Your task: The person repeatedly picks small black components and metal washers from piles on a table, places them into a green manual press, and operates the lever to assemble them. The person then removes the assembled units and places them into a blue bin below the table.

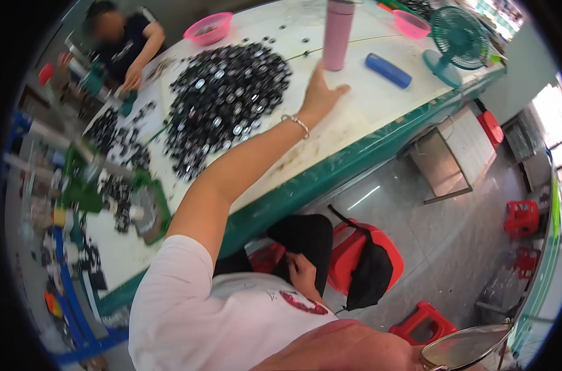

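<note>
My left hand point(323, 94), a bracelet on its wrist, reaches across the white tabletop to the foot of a tall pink bottle point(338, 37). Its thumb is spread to the right and its fingers point at the bottle; whether they touch it I cannot tell. To the left of this arm lies a large heap of small shiny black oval pieces point(228, 93). A blue cylindrical object point(388, 70) lies on its side to the right of the bottle. My right hand point(302, 273) rests in my lap against black trousers, its fingers loosely bent with nothing visible in them.
Pink bowls point(208, 28) and a green fan point(459, 38) stand on the table point(330, 133). At far left, a person point(129, 43) works by a green hand press point(95, 80). Another green press point(148, 207) stands nearer. Beside me is a red stool point(380, 247) with a black bag.
</note>
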{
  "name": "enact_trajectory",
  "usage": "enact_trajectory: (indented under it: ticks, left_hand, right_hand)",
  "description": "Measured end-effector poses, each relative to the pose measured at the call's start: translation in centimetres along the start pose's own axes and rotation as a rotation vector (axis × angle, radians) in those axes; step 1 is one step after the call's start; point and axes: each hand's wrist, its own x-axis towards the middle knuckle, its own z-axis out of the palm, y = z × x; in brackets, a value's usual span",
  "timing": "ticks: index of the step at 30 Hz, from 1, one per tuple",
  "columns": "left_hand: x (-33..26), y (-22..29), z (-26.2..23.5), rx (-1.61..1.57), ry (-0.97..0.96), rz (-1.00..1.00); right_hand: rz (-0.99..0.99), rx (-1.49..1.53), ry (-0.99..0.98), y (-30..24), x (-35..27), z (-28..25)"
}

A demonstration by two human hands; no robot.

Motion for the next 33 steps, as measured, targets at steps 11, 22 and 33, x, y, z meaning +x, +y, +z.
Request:
enact_trajectory:
  ticks: [11, 22, 33]
  left_hand:
    - [-29.4, 8.2, -20.8, 0.571, -0.249, 0.218]
    - [-42.8, 6.1, -36.8, 0.78, 0.417, -0.141]
    - [-39.3, 0.9, -46.3, 0.829, 0.356, -0.002]
  right_hand:
    - [-0.094, 0.158, -0.074, -1.9, -2.7, -0.2]
    - [-0.338, 0.414, -0.176, -17.0, 7.2, -3.2]
    - [-0.484, -0.147, -0.132, -21.5, 18.9, 4.8]
